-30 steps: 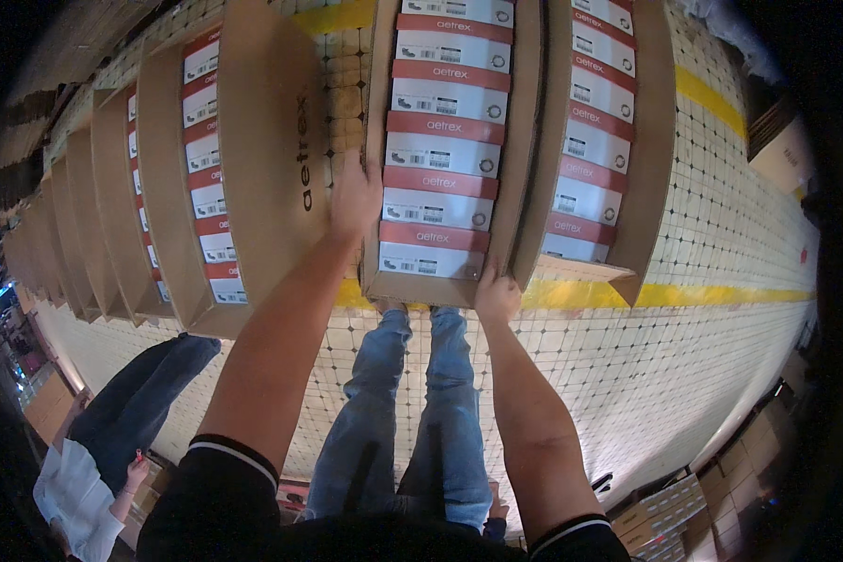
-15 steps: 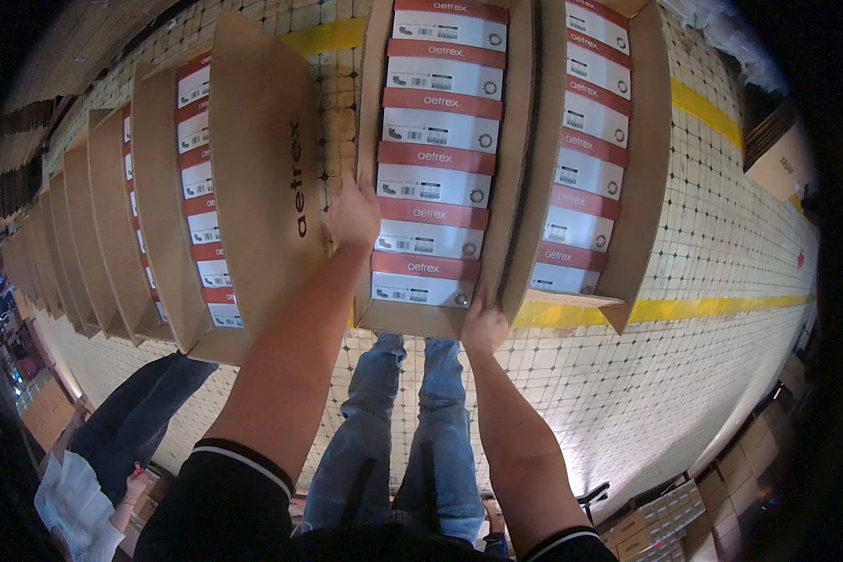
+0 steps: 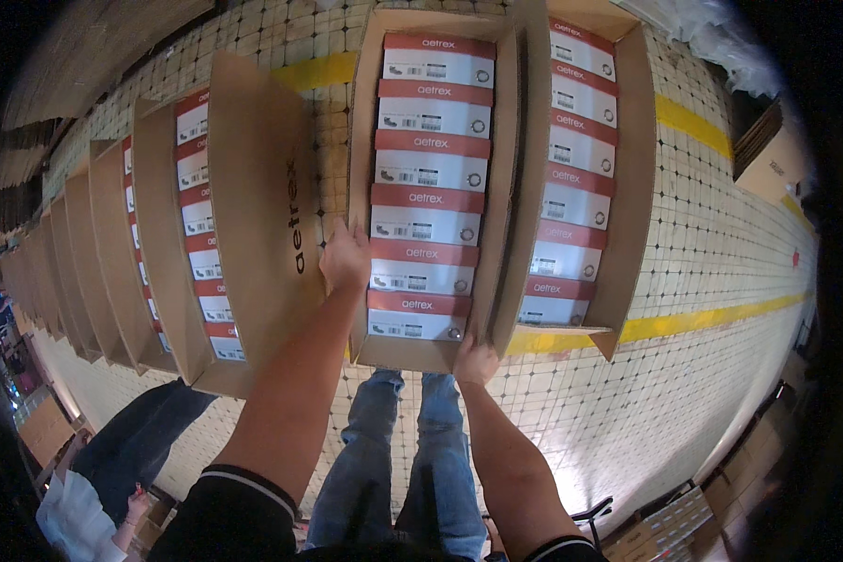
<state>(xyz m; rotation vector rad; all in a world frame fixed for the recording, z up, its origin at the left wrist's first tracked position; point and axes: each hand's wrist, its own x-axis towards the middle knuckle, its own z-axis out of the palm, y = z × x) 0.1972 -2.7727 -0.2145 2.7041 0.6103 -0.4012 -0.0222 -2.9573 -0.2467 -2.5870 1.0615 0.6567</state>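
Note:
An open brown carton (image 3: 407, 354) stands on the floor right before me, with a column of white shoe boxes (image 3: 426, 226) with red lids inside. My left hand (image 3: 346, 258) is closed on the carton's left wall, part way along it. At the near right corner, my right hand (image 3: 476, 362) is closed around the edge. Fingers of both hands are partly hidden by the cardboard. A second open carton (image 3: 625, 187), also filled with shoe boxes, stands close along the right side.
To the left, a row of open cartons (image 3: 262, 215) holds more shoe boxes. Yellow tape (image 3: 712, 316) crosses the tiled floor. Another person (image 3: 84, 506) is at the lower left. Flat cardboard is stacked at the far left, and a carton (image 3: 773, 164) stands far right.
The whole scene sits lower in the picture, cartons and floor alike, as my view has shifted. Both hands keep their grip at about the same places on the middle carton.

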